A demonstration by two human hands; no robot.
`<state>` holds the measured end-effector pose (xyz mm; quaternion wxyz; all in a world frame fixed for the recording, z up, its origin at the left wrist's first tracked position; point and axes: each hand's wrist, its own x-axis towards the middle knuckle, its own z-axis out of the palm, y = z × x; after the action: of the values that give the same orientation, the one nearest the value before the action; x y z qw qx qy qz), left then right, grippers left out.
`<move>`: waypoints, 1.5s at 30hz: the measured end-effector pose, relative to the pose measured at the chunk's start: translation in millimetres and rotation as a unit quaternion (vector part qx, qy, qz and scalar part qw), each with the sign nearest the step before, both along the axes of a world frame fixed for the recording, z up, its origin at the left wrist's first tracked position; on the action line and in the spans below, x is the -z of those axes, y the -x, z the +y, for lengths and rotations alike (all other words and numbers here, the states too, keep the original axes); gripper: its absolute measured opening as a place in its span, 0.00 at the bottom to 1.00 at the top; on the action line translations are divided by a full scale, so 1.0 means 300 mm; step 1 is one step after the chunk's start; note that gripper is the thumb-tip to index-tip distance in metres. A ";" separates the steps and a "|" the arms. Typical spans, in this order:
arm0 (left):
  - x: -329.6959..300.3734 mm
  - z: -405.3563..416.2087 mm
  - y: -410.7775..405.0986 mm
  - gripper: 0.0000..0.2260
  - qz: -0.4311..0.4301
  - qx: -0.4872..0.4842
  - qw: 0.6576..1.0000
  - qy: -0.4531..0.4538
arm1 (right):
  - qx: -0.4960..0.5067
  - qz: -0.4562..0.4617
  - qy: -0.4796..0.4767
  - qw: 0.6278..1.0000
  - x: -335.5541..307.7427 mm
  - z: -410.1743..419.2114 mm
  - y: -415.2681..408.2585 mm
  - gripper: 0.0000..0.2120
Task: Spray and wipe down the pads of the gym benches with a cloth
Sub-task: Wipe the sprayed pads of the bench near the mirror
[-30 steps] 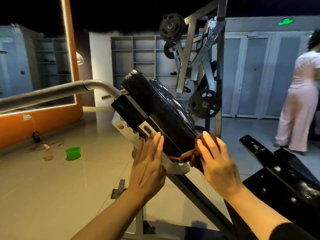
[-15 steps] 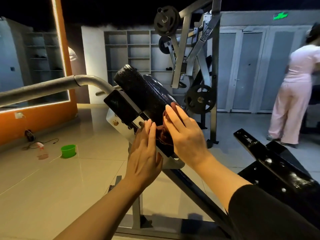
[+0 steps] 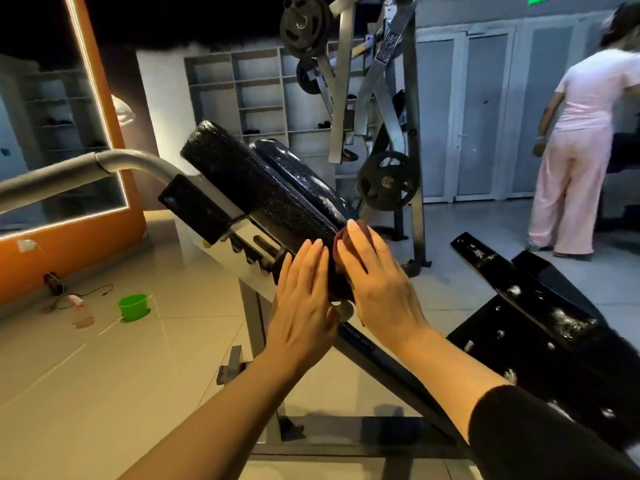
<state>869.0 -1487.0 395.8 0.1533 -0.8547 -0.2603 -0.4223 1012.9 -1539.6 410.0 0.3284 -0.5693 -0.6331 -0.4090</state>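
Black pad (image 3: 263, 188) tilted, tiled floor (image 3: 104, 375); right hand (image 3: 377, 289) flat on cloth (image 3: 341, 271), left hand (image 3: 304, 306) open grip

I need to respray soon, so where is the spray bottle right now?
In the head view, the spray bottle lies on the floor at far left, beside the green cup.

A green bucket (image 3: 133, 307) sits on the floor at nine o'clock; a person in pink (image 3: 576, 147) stands at two o'clock.

Glossy tiled floor (image 3: 104, 375), orange wall (image 3: 69, 258), grey shelving (image 3: 242, 91)
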 end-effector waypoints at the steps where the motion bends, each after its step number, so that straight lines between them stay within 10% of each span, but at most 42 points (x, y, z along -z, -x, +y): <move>1: 0.000 -0.001 -0.002 0.45 0.006 -0.006 1.000 -0.004 | 0.009 0.004 0.003 1.000 0.031 -0.015 -0.027 0.27; 6: 0.010 0.009 0.012 0.46 0.007 -0.032 0.999 -0.019 | 0.058 0.126 -0.006 0.990 0.112 -0.061 -0.127 0.21; 29: -0.123 0.085 0.148 0.35 -0.102 -0.096 0.990 -0.010 | -0.077 -0.071 -0.177 0.979 -0.340 0.269 0.246 0.06; 45: -0.148 0.057 0.099 0.36 -0.120 -0.093 0.988 -0.033 | -0.103 0.036 -0.204 0.973 -0.387 0.151 0.123 0.17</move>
<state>839.4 -1469.9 440.0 0.1877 -0.7640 -0.3415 -0.5142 976.0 -1494.4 526.0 0.5009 -0.4362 -0.5791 -0.4727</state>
